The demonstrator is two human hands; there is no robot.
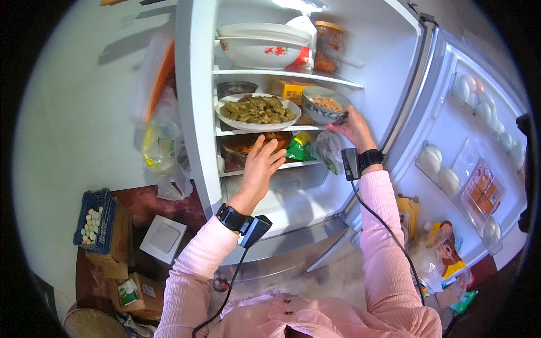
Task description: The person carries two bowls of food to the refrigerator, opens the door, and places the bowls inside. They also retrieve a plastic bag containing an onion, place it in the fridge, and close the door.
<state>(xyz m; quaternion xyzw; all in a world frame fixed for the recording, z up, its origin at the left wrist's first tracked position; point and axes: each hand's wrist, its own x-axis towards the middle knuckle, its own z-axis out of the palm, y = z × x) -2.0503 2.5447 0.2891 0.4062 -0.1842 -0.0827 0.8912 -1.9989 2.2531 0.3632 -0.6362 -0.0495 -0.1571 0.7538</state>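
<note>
My right hand (355, 129) grips the lower right side of a patterned ceramic bowl (323, 110) with crumbly brown food in it, at the right of the refrigerator's middle shelf. To the bowl's left, a white plate (258, 126) heaped with green cooked vegetables (258, 109) stands on the same shelf. My left hand (260, 169) is raised below that plate, fingers apart and holding nothing. Behind its fingertips, on the lower shelf, sits a dish of dark reddish food (241, 144), partly hidden. Beside it lie a green package (299, 150) and a clear plastic bag (329, 148).
Above are a lidded floral bowl (260, 53) and a jar (329, 46); a yellow box (287, 89) stands behind the plate. The open door (422, 186) holds eggs at right. An egg crate (99, 219) and cardboard boxes (141, 295) stand at lower left.
</note>
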